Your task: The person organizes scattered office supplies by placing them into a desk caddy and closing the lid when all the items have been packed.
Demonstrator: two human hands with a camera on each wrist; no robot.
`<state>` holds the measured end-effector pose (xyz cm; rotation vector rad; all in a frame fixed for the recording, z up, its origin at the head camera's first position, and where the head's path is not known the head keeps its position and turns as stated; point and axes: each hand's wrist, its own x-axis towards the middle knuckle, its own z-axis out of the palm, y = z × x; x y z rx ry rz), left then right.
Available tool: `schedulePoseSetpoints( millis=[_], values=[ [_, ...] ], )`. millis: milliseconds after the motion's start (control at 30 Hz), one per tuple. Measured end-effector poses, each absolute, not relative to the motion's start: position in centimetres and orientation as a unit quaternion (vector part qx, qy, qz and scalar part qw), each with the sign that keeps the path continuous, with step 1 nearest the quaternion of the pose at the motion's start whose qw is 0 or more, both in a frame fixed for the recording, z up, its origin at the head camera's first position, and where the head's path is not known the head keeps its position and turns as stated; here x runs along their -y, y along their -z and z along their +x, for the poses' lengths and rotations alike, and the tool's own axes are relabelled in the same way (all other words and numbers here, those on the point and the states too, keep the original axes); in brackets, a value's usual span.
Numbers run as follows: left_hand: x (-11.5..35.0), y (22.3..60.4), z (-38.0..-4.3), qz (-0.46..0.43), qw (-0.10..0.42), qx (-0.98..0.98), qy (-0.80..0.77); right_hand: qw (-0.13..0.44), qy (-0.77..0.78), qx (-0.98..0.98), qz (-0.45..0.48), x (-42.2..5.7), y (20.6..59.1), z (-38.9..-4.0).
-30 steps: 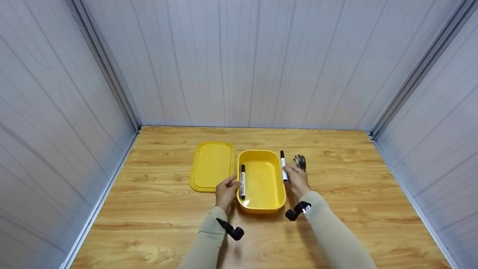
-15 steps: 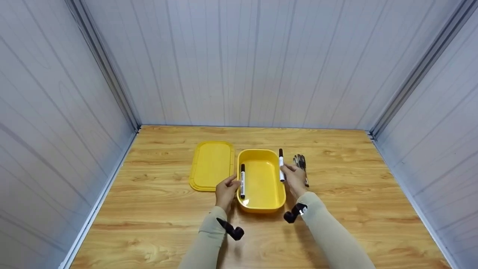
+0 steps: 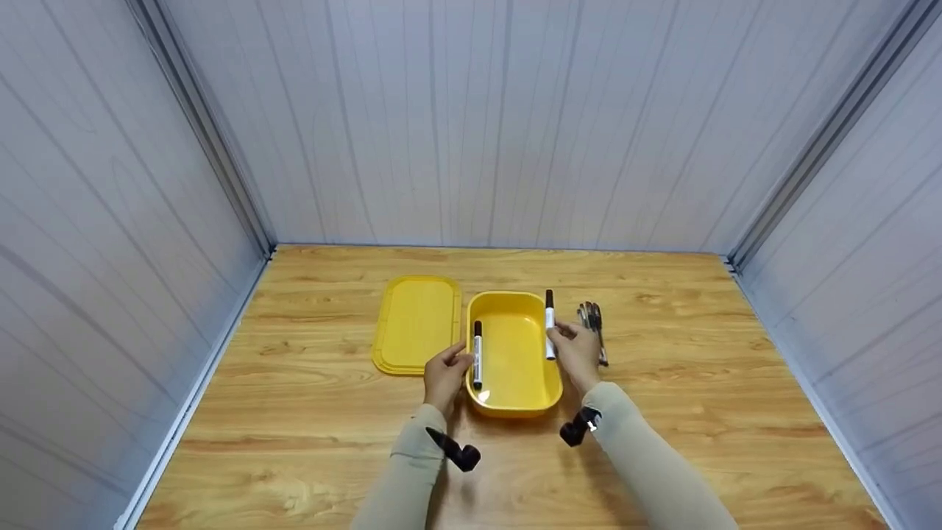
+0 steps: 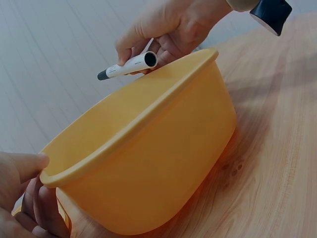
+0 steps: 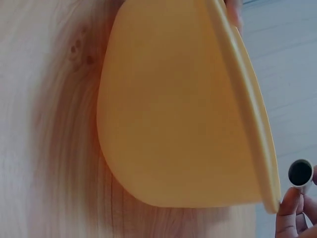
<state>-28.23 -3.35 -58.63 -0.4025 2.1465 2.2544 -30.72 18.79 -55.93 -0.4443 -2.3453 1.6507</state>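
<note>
A yellow plastic box (image 3: 515, 403) stands uncovered on the wooden table. My left hand (image 3: 446, 375) pinches its left rim, thumb on top and fingers curled outside, as the left wrist view shows. My right hand (image 3: 578, 353) holds a whiteboard marker (image 3: 550, 324) with a white barrel and black cap between thumb and fingers. In the left wrist view that marker (image 4: 131, 65) is above the rim at the far side, its cap pointing away. Another black-and-white marker (image 3: 477, 355) lies inside the box along the left wall; the wrist views hide it.
Left of the box a yellow lid (image 3: 418, 324) lies flat on the table (image 3: 316, 412). Several dark pens (image 3: 592, 316) lie in a bundle on the right, partly behind the right hand. Pale panel walls (image 3: 471, 125) enclose the back and both sides.
My right hand has shifted left with the marker, from beside the right rim to over the inner edge of the box. More of the pens now shows. The left hand stays at the rim.
</note>
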Motion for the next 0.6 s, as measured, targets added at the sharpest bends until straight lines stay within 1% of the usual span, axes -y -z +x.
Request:
schedulePoseSetpoints(
  millis=[267, 600],
  values=[
    [3.36, 58.56, -28.30, -0.130, -0.009, -0.677, -0.724, 0.118, -0.564, 0.804, -0.146, -18.57, 55.87, -30.67],
    [3.31, 58.67, -28.41, -0.138, -0.011, -0.674, -0.726, 0.065, -0.612, 0.775, -0.144, -18.09, 55.48, -30.37]
  ],
)
